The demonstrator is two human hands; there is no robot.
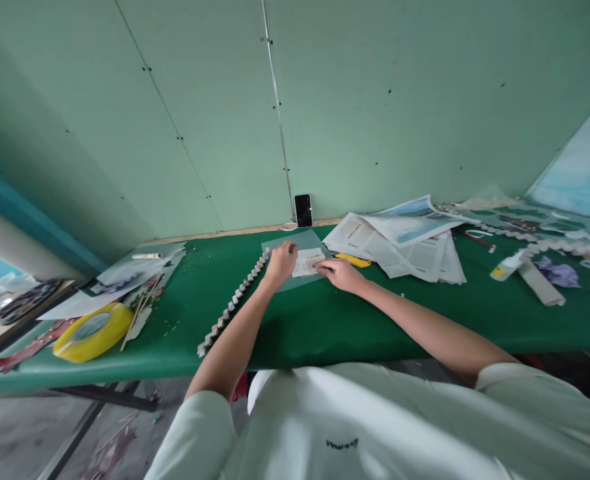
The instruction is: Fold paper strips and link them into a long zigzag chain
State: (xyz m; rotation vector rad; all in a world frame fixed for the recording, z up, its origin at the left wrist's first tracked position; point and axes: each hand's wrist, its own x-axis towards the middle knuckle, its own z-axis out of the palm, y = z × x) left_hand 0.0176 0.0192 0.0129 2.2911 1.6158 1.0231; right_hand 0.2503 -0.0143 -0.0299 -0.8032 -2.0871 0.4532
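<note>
A small piece of printed paper (309, 263) lies on a translucent sheet (302, 283) at the middle of the green table. My right hand (343, 274) comes in from the right, its thumb and finger closed on the right edge of that paper. Just left of the paper, my left hand (279, 263) is raised a little with its fingers curled together; whatever may be between them is too small to make out. A long zigzag chain of folded paper (235, 300) stretches from beside my left hand toward the table's front edge. Behind my right hand rests a yellow utility knife (353, 260).
A phone (303, 211) leans upright against the wall. Newspaper sheets (415, 250) spread right of centre. Farther right are a glue bottle (507, 267), a purple crumpled cloth or paper (559, 272) and another folded chain (569, 248). A yellow tape roll (93, 332) sits at left.
</note>
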